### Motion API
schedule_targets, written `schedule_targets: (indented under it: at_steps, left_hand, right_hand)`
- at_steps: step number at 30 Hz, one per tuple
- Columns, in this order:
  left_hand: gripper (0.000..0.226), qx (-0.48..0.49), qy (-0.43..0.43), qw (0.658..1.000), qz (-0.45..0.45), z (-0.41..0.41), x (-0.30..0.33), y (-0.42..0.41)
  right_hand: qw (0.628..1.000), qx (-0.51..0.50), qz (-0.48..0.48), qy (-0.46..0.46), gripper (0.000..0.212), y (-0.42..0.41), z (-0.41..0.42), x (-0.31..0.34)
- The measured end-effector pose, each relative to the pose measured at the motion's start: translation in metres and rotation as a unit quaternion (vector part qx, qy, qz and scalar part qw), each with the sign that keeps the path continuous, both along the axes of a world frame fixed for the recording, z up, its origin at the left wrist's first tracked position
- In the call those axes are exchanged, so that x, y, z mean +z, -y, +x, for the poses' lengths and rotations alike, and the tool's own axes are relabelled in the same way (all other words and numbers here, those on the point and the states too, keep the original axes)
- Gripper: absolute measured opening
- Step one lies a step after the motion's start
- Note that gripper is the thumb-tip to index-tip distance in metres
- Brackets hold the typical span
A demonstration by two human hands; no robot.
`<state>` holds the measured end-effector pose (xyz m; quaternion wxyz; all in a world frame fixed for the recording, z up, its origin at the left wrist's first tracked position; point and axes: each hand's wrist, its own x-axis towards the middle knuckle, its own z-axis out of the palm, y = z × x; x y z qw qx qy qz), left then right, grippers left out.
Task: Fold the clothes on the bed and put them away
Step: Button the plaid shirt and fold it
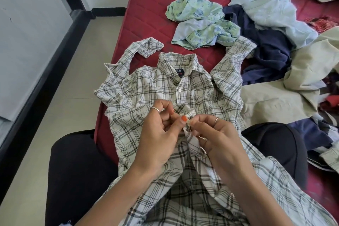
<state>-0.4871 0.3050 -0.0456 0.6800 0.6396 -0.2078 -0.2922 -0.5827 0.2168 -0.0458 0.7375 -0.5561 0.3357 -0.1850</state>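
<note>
So the plaid shirt (146, 86) was lying face up on the red mattress (152, 5), collar away from the person and its tail draped over their lap. Both hands were at the button placket mid-chest: the left hand (157, 130) pinched the bunched fabric between thumb and fingers, and the right hand (216, 134) pinched the opposite edge, fingers curled. Beyond it sat a floral garment (198, 18), a navy one (266, 49) and a beige one (286, 86), all crumpled.
</note>
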Motion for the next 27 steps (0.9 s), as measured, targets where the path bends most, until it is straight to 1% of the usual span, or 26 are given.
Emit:
schedule_targets:
  at_steps: [1, 2, 3, 4, 5, 6, 7, 8, 9, 10, 11, 12, 13, 15, 16, 17, 18, 19, 21, 22, 25, 27]
  left_hand:
    - [0.02, 0.001, 0.002, 1.0, 0.003, 0.0, 0.0, 0.001]
    - [0.021, 0.003, -0.001, 1.0, 0.007, 0.0, 0.0, 0.003]
    - [0.023, 0.007, -0.012, 1.0, 0.007, -0.001, -0.002, 0.004]
    - [0.024, 0.015, -0.031, 0.999, 0.004, -0.001, -0.003, 0.006]
    - [0.026, 0.024, -0.051, 0.998, -0.002, -0.002, -0.004, 0.008]
    - [0.027, 0.034, -0.068, 0.997, -0.008, -0.002, -0.005, 0.009]
    - [0.029, 0.042, -0.078, 0.996, -0.014, -0.002, -0.007, 0.01]
    - [0.03, 0.046, -0.083, 0.995, -0.022, -0.002, -0.008, 0.01]
    - [0.031, 0.046, -0.081, 0.995, -0.03, -0.002, -0.008, 0.01]
    - [0.032, 0.041, -0.076, 0.996, -0.04, -0.002, -0.007, 0.01]
    - [0.032, 0.032, -0.065, 0.996, -0.048, -0.001, -0.006, 0.009]
    - [0.032, 0.021, -0.052, 0.997, -0.054, 0.0, -0.005, 0.008]
    - [0.031, 0.01, -0.037, 0.998, -0.057, 0.001, -0.004, 0.007]
    - [0.029, -0.014, -0.007, 0.998, -0.066, 0.005, -0.003, 0.005]
    - [0.027, -0.03, 0.007, 0.997, -0.069, 0.008, -0.003, 0.003]
    - [0.024, -0.046, 0.02, 0.996, -0.074, 0.012, -0.003, 0.003]
    - [0.023, -0.064, 0.036, 0.995, -0.074, 0.015, -0.004, 0.003]
    - [0.022, -0.082, 0.063, 0.993, -0.065, 0.018, -0.005, 0.003]
    - [0.019, -0.101, 0.119, 0.987, -0.035, 0.021, -0.008, 0.005]
    - [0.018, -0.109, 0.129, 0.985, -0.026, 0.021, -0.009, 0.006]
    - [0.018, -0.135, 0.111, 0.984, 0.011, 0.023, -0.015, 0.002]
    - [0.021, -0.156, 0.094, 0.982, 0.051, 0.023, -0.016, -0.005]
  right_hand:
    - [1.0, 0.002, -0.03, -0.007, 0.01, 0.0, 0.0, 0.001]
    - [0.996, -0.001, -0.083, -0.017, 0.009, -0.001, 0.001, 0.001]
    - [0.988, -0.006, -0.151, -0.022, 0.008, -0.004, 0.002, -0.001]
    - [0.971, -0.014, -0.237, -0.028, 0.008, -0.007, 0.003, -0.003]
    - [0.941, -0.02, -0.336, -0.04, 0.007, -0.009, 0.005, -0.005]
    - [0.902, -0.022, -0.428, -0.048, 0.004, -0.01, 0.006, -0.009]
    - [0.871, -0.02, -0.489, -0.048, 0.003, -0.011, 0.007, -0.014]
    - [0.854, -0.024, -0.519, -0.04, 0.008, -0.012, 0.007, -0.019]
    - [0.863, -0.034, -0.504, -0.026, 0.007, -0.013, 0.008, -0.02]
    - [0.894, -0.049, -0.444, -0.013, 0.002, -0.015, 0.009, -0.016]
    - [0.936, -0.061, -0.347, 0.005, 0.003, -0.016, 0.009, -0.012]
    - [0.969, -0.059, -0.24, 0.015, 0.005, -0.016, 0.008, -0.008]
    - [0.986, -0.05, -0.156, 0.015, 0.006, -0.015, 0.008, -0.004]
    - [1.0, -0.008, -0.002, 0.022, 0.01, -0.008, 0.005, 0.002]
    - [0.995, 0.019, 0.093, 0.043, 0.011, -0.003, 0.005, 0.005]
    - [0.98, 0.042, 0.184, 0.064, 0.016, 0.003, 0.005, 0.01]
    - [0.964, 0.053, 0.248, 0.078, 0.021, 0.008, 0.005, 0.012]
    - [0.955, 0.057, 0.279, 0.079, 0.024, 0.012, 0.004, 0.015]
    - [0.952, 0.059, 0.292, 0.071, 0.03, 0.017, 0.002, 0.015]
    - [0.95, 0.056, 0.297, 0.073, 0.032, 0.018, 0.002, 0.012]
    - [0.941, 0.038, 0.326, 0.08, 0.036, 0.018, 0.001, 0.004]
    - [0.951, 0.046, 0.3, 0.058, 0.036, 0.016, 0.001, -0.001]
